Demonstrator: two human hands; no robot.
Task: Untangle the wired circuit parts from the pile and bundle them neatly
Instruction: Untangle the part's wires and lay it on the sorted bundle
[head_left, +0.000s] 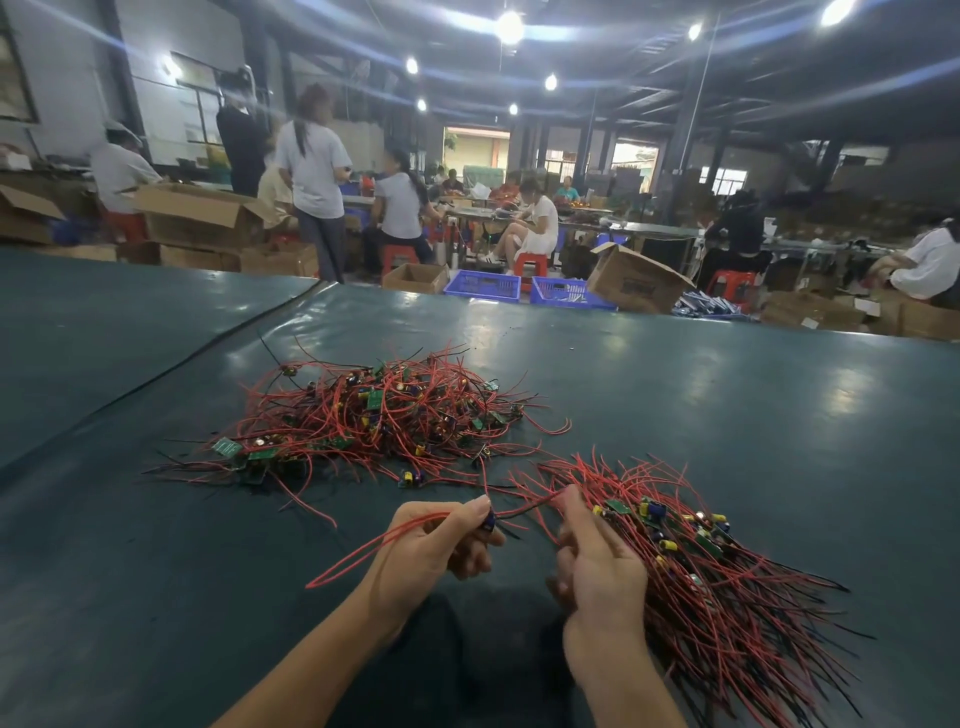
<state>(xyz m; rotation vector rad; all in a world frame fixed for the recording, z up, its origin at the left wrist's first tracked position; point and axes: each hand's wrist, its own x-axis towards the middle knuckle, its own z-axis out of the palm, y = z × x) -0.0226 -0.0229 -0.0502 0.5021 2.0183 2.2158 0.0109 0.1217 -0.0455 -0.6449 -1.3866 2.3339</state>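
Red and black leads (522, 512) run between the two hands, low centre of frame.

Left hand (441, 540): thumb and forefinger pinch a small part (489, 520) with a blue capacitor. The other fingers are curled under. A long red loop of wire trails from this hand toward lower left.

Right hand (597, 561): fingers curled, thumb and forefinger closed on the leads just right of the part. The back of the hand lies against the left edge of the bundle (727, 587).

Bundle: lower right, resting on the mat (727, 395). The boards and capacitors are gathered in its middle, and the wires fan out toward the upper and lower right.

Pile (374, 415): centre left, beyond the hands and apart from the bundle. It is a loose tangle of red and black wire with green boards showing through.

Surface: dark green glossy mat, with ceiling lights reflected in it. A seam (208, 353) runs diagonally at left.

Beyond the table edge, upper half of frame: two blue crates (483, 286) on the floor. An open cardboard box (639, 280) tilts beside them, and the dark print on its side is too blurred to read. More cartons stand at left and right. There are red stools (530, 265), and people (311, 156) seated and standing at long benches. No legible writing anywhere.

Room: a large dim workshop with dark roof beams, bright lamps (509, 26) overhead, and daylight in a far doorway.
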